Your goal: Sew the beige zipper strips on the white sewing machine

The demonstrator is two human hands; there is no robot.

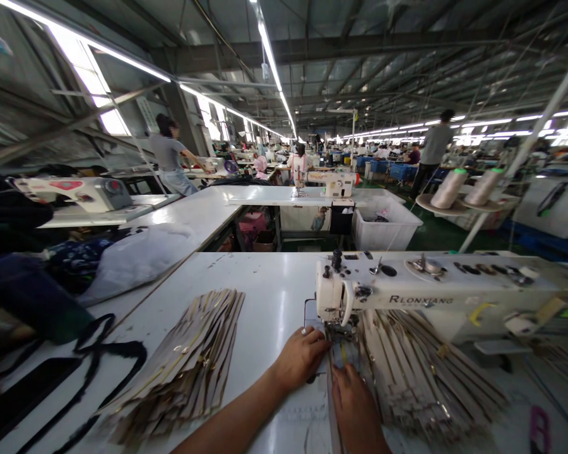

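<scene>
Head view shows the left hand [300,356] flat, fingers together, pressing a narrow strip [339,356] just left of the sewing machine [407,290] needle; the right hand [355,403] pins its near end, fingers together, strip running straight away under the foot.

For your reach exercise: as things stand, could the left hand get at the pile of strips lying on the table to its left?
Probably yes. The left hand rests flat by the sewing machine, and only bare white table lies between it and the pile of strips; nothing blocks the way.
</scene>
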